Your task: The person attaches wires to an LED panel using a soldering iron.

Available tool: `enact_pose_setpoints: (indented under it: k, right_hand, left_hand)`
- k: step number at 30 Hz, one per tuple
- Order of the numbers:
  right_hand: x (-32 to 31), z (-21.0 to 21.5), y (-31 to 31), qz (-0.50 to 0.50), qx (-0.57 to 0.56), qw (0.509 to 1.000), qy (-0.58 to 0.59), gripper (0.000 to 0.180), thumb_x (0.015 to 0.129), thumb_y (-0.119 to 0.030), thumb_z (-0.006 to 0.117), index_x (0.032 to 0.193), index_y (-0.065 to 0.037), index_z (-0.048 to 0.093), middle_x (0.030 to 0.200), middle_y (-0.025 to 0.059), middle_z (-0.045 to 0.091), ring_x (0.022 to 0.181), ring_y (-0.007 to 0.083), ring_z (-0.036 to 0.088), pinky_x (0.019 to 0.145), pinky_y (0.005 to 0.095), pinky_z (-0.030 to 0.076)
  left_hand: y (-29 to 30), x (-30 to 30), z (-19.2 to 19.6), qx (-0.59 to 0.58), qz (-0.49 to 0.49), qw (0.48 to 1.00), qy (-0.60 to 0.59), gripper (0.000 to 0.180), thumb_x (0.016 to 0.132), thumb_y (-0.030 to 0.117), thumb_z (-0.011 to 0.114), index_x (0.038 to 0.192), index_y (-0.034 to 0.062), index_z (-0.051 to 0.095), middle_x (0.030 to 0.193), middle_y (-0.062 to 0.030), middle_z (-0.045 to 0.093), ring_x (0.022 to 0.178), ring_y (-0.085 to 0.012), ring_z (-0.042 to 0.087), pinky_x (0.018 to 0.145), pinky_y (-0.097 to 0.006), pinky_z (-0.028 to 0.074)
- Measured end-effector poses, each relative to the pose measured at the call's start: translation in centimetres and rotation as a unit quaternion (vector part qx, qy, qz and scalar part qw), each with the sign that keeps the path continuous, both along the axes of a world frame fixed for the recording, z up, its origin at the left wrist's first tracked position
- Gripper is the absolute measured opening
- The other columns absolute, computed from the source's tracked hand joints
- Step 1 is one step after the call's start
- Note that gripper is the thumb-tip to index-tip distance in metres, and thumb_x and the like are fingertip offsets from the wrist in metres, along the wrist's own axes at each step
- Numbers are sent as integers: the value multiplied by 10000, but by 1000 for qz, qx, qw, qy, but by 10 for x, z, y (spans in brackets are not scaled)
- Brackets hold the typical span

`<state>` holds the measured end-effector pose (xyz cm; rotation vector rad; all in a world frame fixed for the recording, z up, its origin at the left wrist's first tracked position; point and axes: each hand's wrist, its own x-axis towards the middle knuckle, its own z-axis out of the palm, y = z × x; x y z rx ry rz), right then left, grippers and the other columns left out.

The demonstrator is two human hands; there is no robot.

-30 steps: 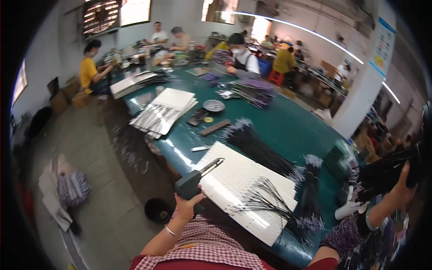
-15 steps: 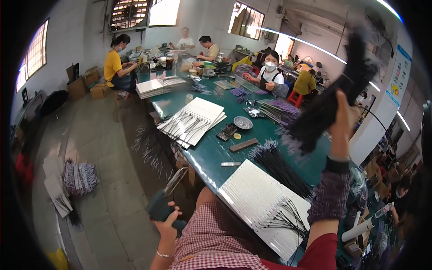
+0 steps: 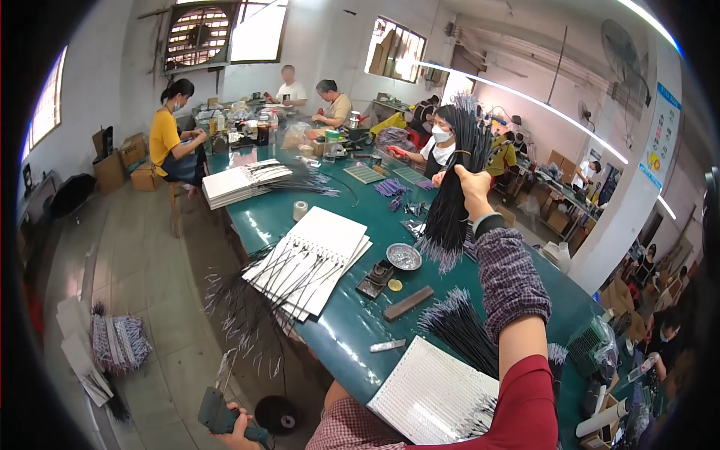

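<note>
Dark grey plastic fills my left hand (image 3: 238, 430) at the bottom edge, where my fingers are wrapped tight around a pistol-shaped tool (image 3: 219, 411) held low beside the table, out over the floor. Just ahead, on the green table (image 3: 337, 330), a white ribbed board (image 3: 431, 394) lies near my elbow, with a fan of black strands (image 3: 461, 326) beside it. Past those sit a dark flat bar (image 3: 409, 303), a small round metal dish (image 3: 403, 256) and a stack of white boards (image 3: 315, 259) strung with strands. My right hand (image 3: 472, 191) is raised above the table, fist closed around the middle of a long black strand bundle (image 3: 457, 187) that stands nearly upright, its pale tips hanging just over the dish. Beyond, several people sit working at the far end.
</note>
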<state>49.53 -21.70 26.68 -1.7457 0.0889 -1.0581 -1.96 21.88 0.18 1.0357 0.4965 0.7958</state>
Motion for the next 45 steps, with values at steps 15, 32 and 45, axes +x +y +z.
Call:
enact_pose_setpoints:
  k: [15,32,45]
  right_hand:
    - [95,-58,68,-39,-56,988,136,594,586,-369,762,913,114,651,967,292,653,969,396,632,854,421,485]
    - [114,-86,69,-24,-51,991,119,523,599,-272,771,903,129,629,878,218,667,847,306,652,769,367,492]
    - [134,-90,38,19,-9,992,128,471,613,-243,746,890,125,650,880,216,675,844,305,662,763,365,492]
  left_hand:
    - [4,50,6,15,53,994,97,202,757,-97,650,948,-31,636,939,-105,618,788,-200,608,698,-321,503]
    - [7,65,6,28,35,991,126,271,729,-66,677,986,7,628,903,-71,611,773,-187,595,718,-326,506]
    - [16,64,-12,25,45,989,141,318,686,-80,689,982,9,614,881,-68,602,736,-185,592,655,-317,510]
